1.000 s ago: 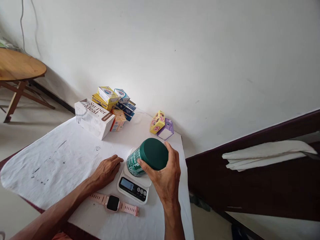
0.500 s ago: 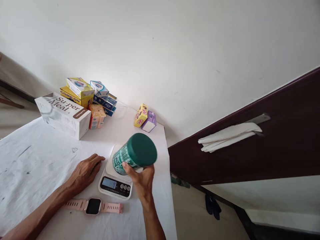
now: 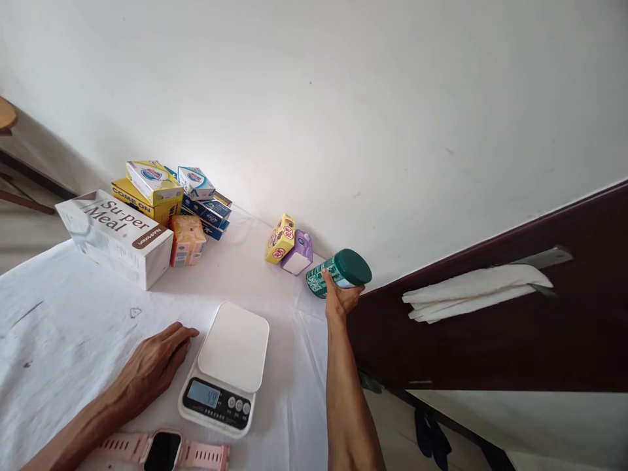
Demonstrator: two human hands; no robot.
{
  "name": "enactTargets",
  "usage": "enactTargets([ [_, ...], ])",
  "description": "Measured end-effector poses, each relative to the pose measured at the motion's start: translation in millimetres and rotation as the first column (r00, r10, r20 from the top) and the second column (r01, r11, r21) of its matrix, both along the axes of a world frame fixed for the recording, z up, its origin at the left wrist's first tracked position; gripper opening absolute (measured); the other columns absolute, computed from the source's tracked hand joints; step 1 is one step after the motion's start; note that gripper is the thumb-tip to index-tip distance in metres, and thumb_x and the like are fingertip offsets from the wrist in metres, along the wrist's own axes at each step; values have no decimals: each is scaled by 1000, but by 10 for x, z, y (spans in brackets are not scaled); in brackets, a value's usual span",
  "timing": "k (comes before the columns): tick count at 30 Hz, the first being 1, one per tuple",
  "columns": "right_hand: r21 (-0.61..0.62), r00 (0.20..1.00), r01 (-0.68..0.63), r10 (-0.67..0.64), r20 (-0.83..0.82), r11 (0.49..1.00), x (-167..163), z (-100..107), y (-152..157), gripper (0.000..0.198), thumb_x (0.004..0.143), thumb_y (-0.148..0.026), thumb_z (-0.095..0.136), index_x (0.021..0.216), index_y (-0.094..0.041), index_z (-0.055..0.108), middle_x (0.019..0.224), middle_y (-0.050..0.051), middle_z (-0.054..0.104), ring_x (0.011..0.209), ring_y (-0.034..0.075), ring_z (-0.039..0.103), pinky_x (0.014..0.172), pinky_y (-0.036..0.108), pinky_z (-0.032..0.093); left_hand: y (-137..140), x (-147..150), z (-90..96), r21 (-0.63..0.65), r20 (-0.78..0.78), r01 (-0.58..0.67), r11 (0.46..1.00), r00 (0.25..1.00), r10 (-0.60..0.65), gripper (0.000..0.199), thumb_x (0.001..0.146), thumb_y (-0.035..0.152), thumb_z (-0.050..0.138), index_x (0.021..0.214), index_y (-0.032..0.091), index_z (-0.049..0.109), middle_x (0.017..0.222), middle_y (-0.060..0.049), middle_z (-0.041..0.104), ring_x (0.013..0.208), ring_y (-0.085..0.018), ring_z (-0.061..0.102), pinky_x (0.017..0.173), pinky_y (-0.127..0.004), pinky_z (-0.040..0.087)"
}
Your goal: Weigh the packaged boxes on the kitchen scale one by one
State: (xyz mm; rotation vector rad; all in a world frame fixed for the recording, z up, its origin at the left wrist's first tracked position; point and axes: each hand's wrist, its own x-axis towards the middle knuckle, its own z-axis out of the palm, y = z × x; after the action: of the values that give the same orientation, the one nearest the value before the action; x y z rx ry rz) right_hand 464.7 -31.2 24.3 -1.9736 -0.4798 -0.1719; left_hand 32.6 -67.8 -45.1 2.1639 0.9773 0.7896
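My right hand [image 3: 342, 297] is closed around a green canister [image 3: 324, 277] with a dark green lid, at the far right corner of the table. The canister leans with its lid up and to the right, beside a purple box [image 3: 297, 252]. Whether its base touches the cloth I cannot tell. My left hand [image 3: 159, 356] lies on the white cloth, fingers stretched out, just left of a white digital scale [image 3: 234, 347]. Nothing stands on the scale's platform, and its display is lit. A pink-strapped smartwatch [image 3: 163, 451] lies in front of the scale.
At the back left are a Su-per Meal box [image 3: 110, 232], a yellow box [image 3: 142, 201], an orange package [image 3: 188, 241] and stacked blue boxes [image 3: 206, 212]. A yellow carton [image 3: 280, 238] stands by the wall. Right of the table, a white cloth [image 3: 475, 291] hangs on a dark door's handle.
My right hand has carried the green canister off the scale, right and back to the table's far corner. My left hand stays beside the scale. The view has shifted slightly.
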Motion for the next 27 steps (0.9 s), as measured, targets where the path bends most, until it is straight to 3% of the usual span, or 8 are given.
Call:
enactTargets([
  [6, -69, 999, -33, 33, -3, 997, 157, -165, 379, 79, 60, -50, 85, 121, -14, 49, 116, 17, 66, 112, 33, 64, 100, 46, 49, 6, 28, 5, 3, -11, -22, 1000, 1000, 22, 30, 107, 36, 40, 117, 27, 67, 92, -1, 68, 78, -17, 71, 69, -25, 54],
  [10, -91, 1000, -9, 9, -7, 996, 196, -209, 558, 79, 68, -43, 88, 129, -10, 50, 123, 18, 64, 116, 33, 62, 101, 50, 49, 10, 32, 22, 8, -11, -30, 1000, 999, 30, 30, 106, 36, 40, 117, 27, 67, 92, -1, 69, 76, -16, 71, 67, -25, 54],
  [15, -109, 999, 6, -9, -32, 994, 189, -195, 654, 39, 99, -39, 65, 131, -18, 60, 131, 10, 62, 112, 24, 65, 94, 47, 57, 8, 27, 18, -8, -16, -27, 1000, 1000, 27, 31, 106, 35, 39, 117, 27, 67, 94, -2, 70, 79, -17, 71, 69, -26, 54],
  [17, -110, 999, -10, 6, -36, 994, 142, -174, 607, 44, 95, -40, 69, 130, -16, 59, 129, 11, 63, 110, 25, 65, 93, 46, 57, 2, 27, 44, -8, -15, -20, 1000, 1000, 19, 30, 105, 32, 39, 115, 25, 67, 94, -3, 70, 80, -18, 71, 70, -27, 54],
  [20, -93, 998, -52, 50, -26, 994, 36, -121, 444, 72, 73, -45, 85, 127, -10, 52, 122, 17, 62, 108, 30, 64, 94, 48, 55, -13, 27, 113, -15, -7, 10, 1000, 1000, -10, 31, 104, 26, 37, 113, 23, 66, 96, -4, 70, 84, -19, 71, 74, -28, 55],
  [22, -68, 997, -76, 77, 4, 995, -48, -67, 300, 81, 64, -50, 86, 124, -10, 49, 122, 19, 60, 111, 33, 62, 97, 51, 53, -22, 29, 150, -46, -15, 9, 999, 1000, -10, 31, 103, 24, 36, 114, 23, 65, 97, -4, 70, 85, -19, 71, 75, -28, 54],
  [25, -16, 990, -102, 103, 99, 995, -260, 57, 94, 78, 66, -57, 78, 122, -13, 48, 132, 23, 53, 123, 38, 56, 105, 56, 45, -32, 31, 162, -71, -23, 1, 997, 1000, -3, 31, 103, 22, 36, 114, 22, 65, 99, -5, 69, 85, -19, 70, 77, -29, 53],
  [27, 21, 973, -151, 145, 179, 988, -539, 178, -15, 73, 72, -59, 72, 125, -15, 48, 137, 23, 52, 126, 36, 55, 103, 54, 48, -38, 29, 146, -70, -24, 11, 997, 1000, -13, 32, 103, 20, 36, 115, 21, 65, 100, -5, 69, 85, -19, 69, 77, -29, 53],
])
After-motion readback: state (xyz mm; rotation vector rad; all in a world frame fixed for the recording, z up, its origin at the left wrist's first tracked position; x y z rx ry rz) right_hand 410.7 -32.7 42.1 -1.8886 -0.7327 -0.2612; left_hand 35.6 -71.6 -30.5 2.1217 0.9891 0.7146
